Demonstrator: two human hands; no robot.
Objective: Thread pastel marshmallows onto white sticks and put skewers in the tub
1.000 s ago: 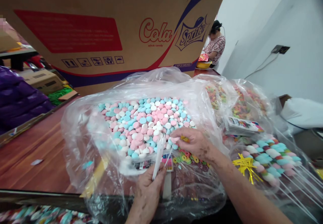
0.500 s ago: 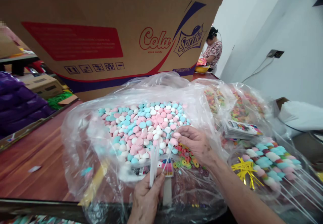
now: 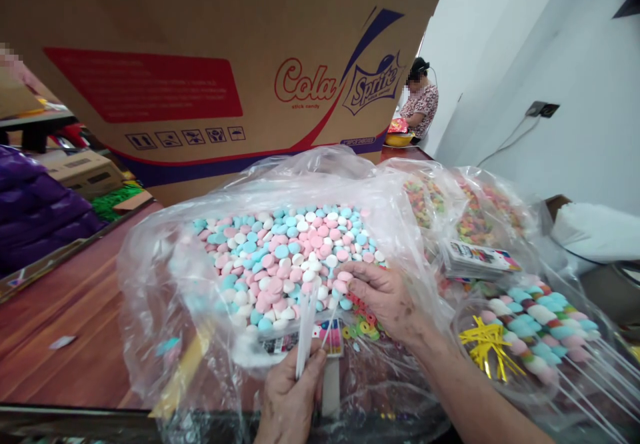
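A bundle of thin white sticks [image 3: 307, 331] stands upright in my left hand [image 3: 293, 387], whose fingers are closed round it. One single stick [image 3: 329, 326] leans apart from the bundle, its lower end between my left thumb and finger. My right hand [image 3: 390, 301] pinches a pink marshmallow candy [image 3: 343, 277] at that stick's upper tip; whether the stick enters it I cannot tell. Behind both hands, a clear plastic bag [image 3: 165, 264] lies spread with pink, white and blue marshmallows [image 3: 275, 257]. Gummy rings [image 3: 365, 327] in red and green lie below my right hand.
Finished candy skewers [image 3: 543, 321] lie at the right beside gold twist ties [image 3: 490, 345] in a clear tub. Behind them sit a stack of printed cards [image 3: 477, 259] and bagged gummies [image 3: 425, 201]. A large carton [image 3: 200, 24] stands at the back. Farther off, a person [image 3: 421, 107] works.
My right hand has moved slightly left and down with the pink marshmallow, bringing it over the single stick's tip. The left hand keeps its hold on the sticks. The view has shifted slightly.
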